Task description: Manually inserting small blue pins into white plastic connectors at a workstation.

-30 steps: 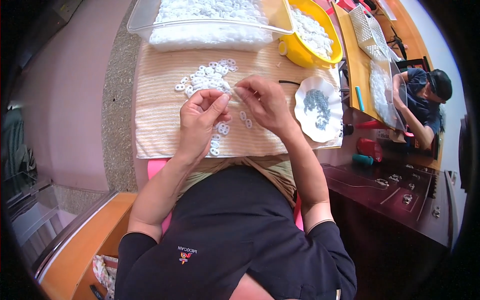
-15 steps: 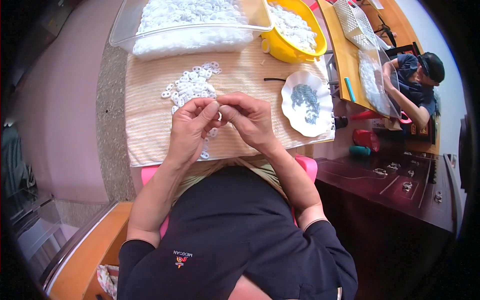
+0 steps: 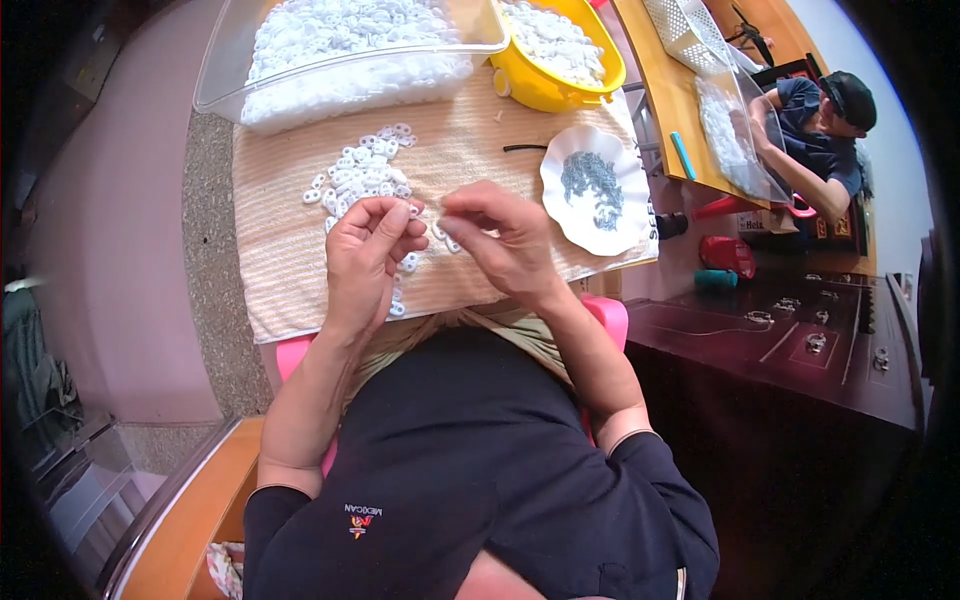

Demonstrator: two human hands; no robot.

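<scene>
Pinches a small, rounded, white plastic piece point(image 3: 414, 212) between thumb and fingers of the left hand point(image 3: 364, 245), above a beige-striped cloth point(image 3: 285, 260). Holds the right hand point(image 3: 512, 245) just apart from it, with thumb and fingers curved; cannot tell if grasping something. Has a heap of white two-holed plastic pieces point(image 3: 362, 175) beyond the left hand, and a white wavy-edged dish point(image 3: 573, 216) of grey bits point(image 3: 590, 180) to the right.
</scene>
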